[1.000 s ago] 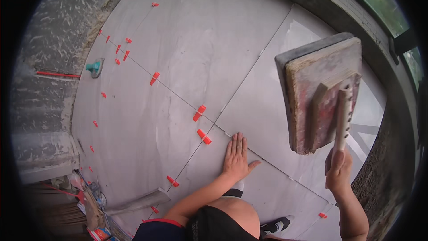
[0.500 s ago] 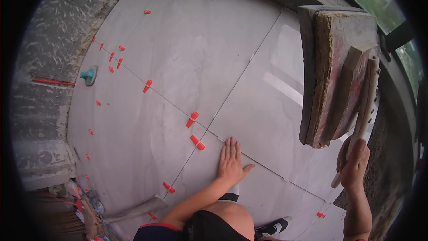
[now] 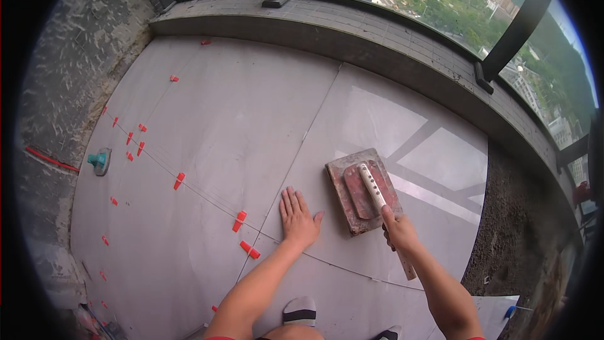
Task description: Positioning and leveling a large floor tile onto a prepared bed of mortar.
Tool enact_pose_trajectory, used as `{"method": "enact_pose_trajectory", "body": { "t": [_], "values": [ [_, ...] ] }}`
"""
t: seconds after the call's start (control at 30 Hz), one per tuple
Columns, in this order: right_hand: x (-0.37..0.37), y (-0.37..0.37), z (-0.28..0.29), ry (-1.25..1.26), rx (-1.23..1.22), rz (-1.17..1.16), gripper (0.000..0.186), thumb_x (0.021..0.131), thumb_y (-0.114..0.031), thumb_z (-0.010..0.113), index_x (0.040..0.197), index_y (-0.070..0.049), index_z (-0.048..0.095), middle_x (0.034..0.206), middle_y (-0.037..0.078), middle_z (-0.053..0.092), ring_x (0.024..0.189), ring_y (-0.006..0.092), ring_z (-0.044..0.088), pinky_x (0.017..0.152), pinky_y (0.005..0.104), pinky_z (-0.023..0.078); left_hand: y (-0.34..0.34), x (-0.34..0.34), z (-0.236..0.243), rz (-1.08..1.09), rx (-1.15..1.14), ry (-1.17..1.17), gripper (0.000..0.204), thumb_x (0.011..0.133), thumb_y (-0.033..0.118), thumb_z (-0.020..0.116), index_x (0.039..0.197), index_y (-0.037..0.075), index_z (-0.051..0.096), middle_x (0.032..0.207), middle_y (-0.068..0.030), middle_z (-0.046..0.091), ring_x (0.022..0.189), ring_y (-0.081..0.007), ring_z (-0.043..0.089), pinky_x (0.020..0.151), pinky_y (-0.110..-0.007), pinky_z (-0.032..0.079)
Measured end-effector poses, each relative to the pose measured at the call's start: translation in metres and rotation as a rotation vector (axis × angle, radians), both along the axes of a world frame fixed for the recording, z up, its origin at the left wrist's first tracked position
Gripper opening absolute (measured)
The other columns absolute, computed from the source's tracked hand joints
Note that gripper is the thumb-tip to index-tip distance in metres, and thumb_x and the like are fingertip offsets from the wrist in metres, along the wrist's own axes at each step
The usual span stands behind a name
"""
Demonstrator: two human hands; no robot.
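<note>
My right hand (image 3: 402,234) is wrapped round the pale, hole-pierced handle of a tile tamper (image 3: 370,192), a worn rectangular block with a reddish top. The block is flat side down over a large pale grey floor tile (image 3: 333,113); I cannot tell whether it touches the surface. My left hand (image 3: 300,217) lies flat with fingers spread on that same tile, to the left of the tamper and near the joint crossing. Just left of this hand, red levelling wedges (image 3: 240,221) sit along the joints.
A suction cup lifter with a teal handle (image 3: 99,161) stands on the far-left tile. Rough grey wall (image 3: 63,94) borders the left side. Low kerb (image 3: 314,34) and window posts (image 3: 516,25) run along the back. Dark loose bedding (image 3: 503,226) shows at right.
The tamper has come down from a raised position at the right to low over the tile. My left hand has shifted onto the tile beyond the joint. The view has tilted up towards the windows.
</note>
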State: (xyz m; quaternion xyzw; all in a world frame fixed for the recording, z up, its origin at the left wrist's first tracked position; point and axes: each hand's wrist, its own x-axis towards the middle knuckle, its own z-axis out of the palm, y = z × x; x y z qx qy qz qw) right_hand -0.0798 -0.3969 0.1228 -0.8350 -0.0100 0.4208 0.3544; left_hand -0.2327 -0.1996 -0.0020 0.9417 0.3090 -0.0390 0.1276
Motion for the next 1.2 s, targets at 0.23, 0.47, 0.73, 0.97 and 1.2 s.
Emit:
{"method": "enact_pose_trajectory", "body": {
  "t": [0.23, 0.47, 0.73, 0.97, 1.2],
  "values": [
    [0.106, -0.039, 0.116, -0.429, 0.395, -0.227, 0.06, 0.102, -0.064, 0.036, 0.072, -0.012, 0.041, 0.052, -0.004, 0.038, 0.038, 0.0069, 0.036, 0.035, 0.0257, 0.031, 0.037, 0.051, -0.011, 0.079, 0.02, -0.064, 0.099, 0.096, 0.058, 0.046, 0.152, -0.016, 0.012, 0.162, -0.0325, 0.005, 0.153, -0.0406, 0.0, 0.124, -0.049, 0.001],
    [0.116, 0.028, 0.003, -0.632, 0.022, -0.221, 0.064, 0.103, -0.063, 0.035, 0.071, -0.008, 0.045, 0.052, -0.002, 0.038, 0.038, 0.013, 0.04, 0.036, 0.0324, 0.037, 0.034, 0.051, -0.007, 0.079, 0.051, -0.081, 0.098, 0.094, 0.056, 0.049, 0.151, -0.016, 0.014, 0.161, -0.0329, 0.01, 0.152, -0.0416, 0.004, 0.124, -0.049, 0.003],
    [0.189, 0.064, 0.068, -0.111, 0.244, -0.049, 0.06, 0.101, -0.063, 0.042, 0.069, -0.011, 0.044, 0.058, -0.001, 0.043, 0.046, 0.0108, 0.039, 0.043, 0.0332, 0.034, 0.035, 0.048, -0.004, 0.057, 0.062, -0.118, 0.096, 0.094, 0.053, 0.05, 0.15, -0.017, 0.015, 0.16, -0.0338, 0.014, 0.151, -0.0435, 0.009, 0.123, -0.051, 0.007],
    [0.167, 0.045, 0.051, -0.657, 0.415, -0.237, 0.071, 0.101, -0.066, 0.032, 0.073, -0.004, 0.05, 0.056, 0.002, 0.048, 0.042, 0.0131, 0.047, 0.04, 0.0322, 0.04, 0.036, 0.05, -0.011, 0.055, 0.082, -0.065, 0.096, 0.093, 0.054, 0.049, 0.15, -0.016, 0.017, 0.16, -0.0336, 0.014, 0.152, -0.0439, 0.008, 0.123, -0.051, 0.006],
    [0.18, 0.088, 0.013, -0.03, 0.09, -0.006, 0.059, 0.103, -0.057, 0.04, 0.075, -0.007, 0.05, 0.058, 0.001, 0.042, 0.047, 0.0143, 0.041, 0.046, 0.0348, 0.037, 0.035, 0.049, -0.011, 0.027, 0.165, -0.131, 0.091, 0.095, 0.049, 0.051, 0.15, -0.015, 0.017, 0.159, -0.0324, 0.018, 0.15, -0.0437, 0.014, 0.123, -0.051, 0.011]
  ]
}}
